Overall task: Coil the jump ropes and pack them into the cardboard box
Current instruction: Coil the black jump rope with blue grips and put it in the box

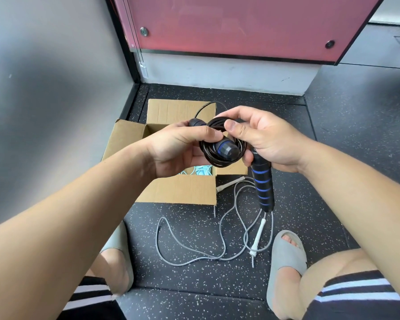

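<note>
Head view: over the cardboard box (pale blue cord inside), the left hand grips one handle of the coiled black jump rope; the right hand pinches the coil. A grey jump rope lies on the floor.

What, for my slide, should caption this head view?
Left hand and right hand grip a coiled black jump rope above the cardboard box; grey rope lies loose.
</note>
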